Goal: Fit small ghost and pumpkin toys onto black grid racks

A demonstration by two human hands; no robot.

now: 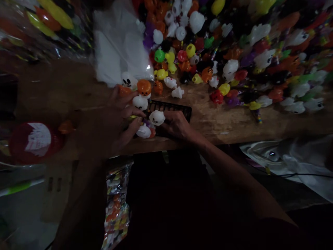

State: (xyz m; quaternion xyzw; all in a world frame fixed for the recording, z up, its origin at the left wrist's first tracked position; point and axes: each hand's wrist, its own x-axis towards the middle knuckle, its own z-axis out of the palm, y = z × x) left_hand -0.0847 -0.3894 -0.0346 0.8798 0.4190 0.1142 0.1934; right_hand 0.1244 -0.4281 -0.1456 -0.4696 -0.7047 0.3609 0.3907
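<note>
My left hand (121,116) reaches over a cluster of small toy heads at the bench's front edge. Its thumb and forefinger close around a thin yellow-green stick (133,117), while other fingers rest near an orange pumpkin head (144,87) and a white skull head (140,102). My right hand (175,122) is curled shut beside a white toy head with a drawn face (157,118); what lies inside its fingers is hidden. Under both hands sits a black slotted rack (185,111), partly covered. Another white toy head (144,131) is just below the left thumb.
Piles of colourful toy heads (189,51) cover the bench's back and right. A clear plastic bag (122,45) lies behind the left hand. A red round tub (31,142) stands at left. Filled plastic packs (117,205) hang or lie below the bench edge.
</note>
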